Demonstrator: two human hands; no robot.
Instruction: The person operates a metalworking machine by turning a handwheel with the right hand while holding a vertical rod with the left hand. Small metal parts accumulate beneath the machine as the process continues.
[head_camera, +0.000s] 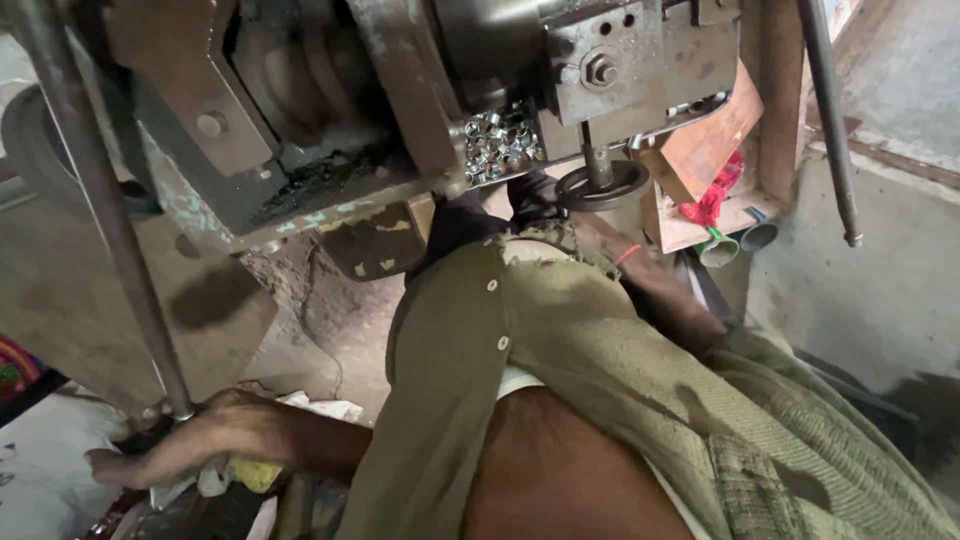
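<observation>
Head view: my left hand (190, 440) lies at the foot of the long steel rod (100, 220), fingers curled loosely beside its lower end, not clearly gripping it. White and yellow rags (240, 475) sit just under that hand. My right hand is hidden behind the shirt; its state I cannot tell. Small metal rings (500, 145) are heaped well right of the rod, on the press machine (300, 150).
</observation>
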